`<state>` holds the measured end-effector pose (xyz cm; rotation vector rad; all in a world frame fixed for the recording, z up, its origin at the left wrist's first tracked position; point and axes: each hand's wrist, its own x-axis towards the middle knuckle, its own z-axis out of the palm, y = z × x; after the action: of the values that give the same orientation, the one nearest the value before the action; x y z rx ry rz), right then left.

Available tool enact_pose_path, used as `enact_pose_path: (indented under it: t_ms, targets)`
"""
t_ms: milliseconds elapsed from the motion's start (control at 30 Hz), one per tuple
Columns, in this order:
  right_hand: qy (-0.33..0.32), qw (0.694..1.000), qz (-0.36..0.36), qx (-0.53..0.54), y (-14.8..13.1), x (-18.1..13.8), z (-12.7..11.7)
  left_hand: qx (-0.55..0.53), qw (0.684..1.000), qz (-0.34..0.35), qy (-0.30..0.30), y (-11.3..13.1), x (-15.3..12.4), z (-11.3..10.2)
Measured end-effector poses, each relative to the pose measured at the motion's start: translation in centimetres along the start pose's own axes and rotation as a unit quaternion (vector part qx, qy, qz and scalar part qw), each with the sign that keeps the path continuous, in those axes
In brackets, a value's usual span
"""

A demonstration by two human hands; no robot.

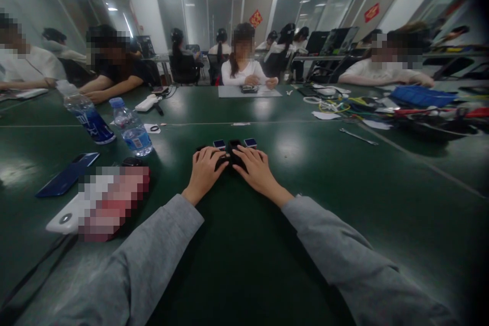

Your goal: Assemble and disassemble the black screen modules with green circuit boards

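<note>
Both my hands rest on the dark green table (244, 244), side by side over a small black object (231, 154). My left hand (205, 172) has its fingers curled onto the object's left part. My right hand (256, 169) has its fingers curled onto the right part. What the black object is I cannot make out. Two small dark blue squares with light edges (219, 143) (250, 142) lie just beyond my fingertips. Grey sleeves cover both my forearms.
Two water bottles (132, 127) (86, 112) stand at the left, with a dark phone (68, 173) and a white device (66, 219) nearer me. Cables, a blue tray (420, 96) and tools lie at the far right. Several people sit around the table.
</note>
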<state>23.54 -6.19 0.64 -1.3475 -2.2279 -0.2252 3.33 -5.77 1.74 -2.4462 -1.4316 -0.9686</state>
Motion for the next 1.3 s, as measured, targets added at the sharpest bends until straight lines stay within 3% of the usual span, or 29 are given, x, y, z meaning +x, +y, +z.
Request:
enact_pose_path:
  t_ms: [133, 367, 1300]
  targets:
    - [0.006, 1.0, 0.006, 0.009, 0.1, 0.0, 0.0, 0.006, 0.999, -0.028, 0.016, -0.1, 0.0, 0.4]
    - [0.008, 1.0, 0.007, 0.017, 0.1, 0.0, 0.1, -0.021, 0.999, 0.014, -0.02, 0.0, 0.0, 0.4]
    - [0.01, 1.0, -0.004, 0.009, -0.1, 0.0, 0.2, -0.051, 0.996, 0.042, -0.051, 0.5, 0.1, -0.6]
